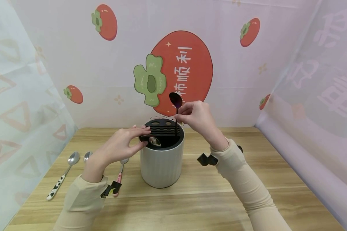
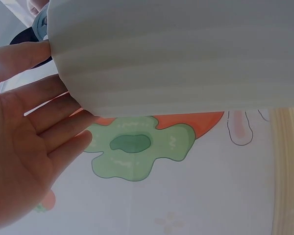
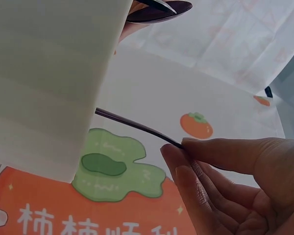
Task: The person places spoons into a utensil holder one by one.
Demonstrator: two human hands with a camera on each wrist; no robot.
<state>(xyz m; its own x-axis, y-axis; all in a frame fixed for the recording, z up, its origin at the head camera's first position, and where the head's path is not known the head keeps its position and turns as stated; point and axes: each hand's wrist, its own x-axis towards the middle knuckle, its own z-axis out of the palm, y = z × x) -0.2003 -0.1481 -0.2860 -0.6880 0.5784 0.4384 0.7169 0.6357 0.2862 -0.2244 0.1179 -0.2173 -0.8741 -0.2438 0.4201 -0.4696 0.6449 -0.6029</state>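
Note:
My right hand [image 1: 197, 117] pinches a dark spoon [image 1: 175, 99] by its thin handle, bowl up, above the utensil holder [image 1: 161, 166]. The handle runs down into the holder's opening, where its lower end is hidden. In the right wrist view, thumb and fingertips meet on the handle. My left hand [image 1: 120, 144] rests at the left side of the holder's black rim, its fingers fairly straight and touching the edge in the left wrist view. Close to the left thumb, more spoon bowls [image 1: 154, 141] stick up from the front compartment, dark and shiny.
Left of the holder lie a spoon with a cow-patterned handle [image 1: 57, 186], a second spoon [image 1: 88, 156] mostly behind the left arm, and a pink-handled spoon [image 1: 120, 178]. The wooden table [image 1: 219, 199] ends at a printed cloth backdrop [image 1: 234, 83].

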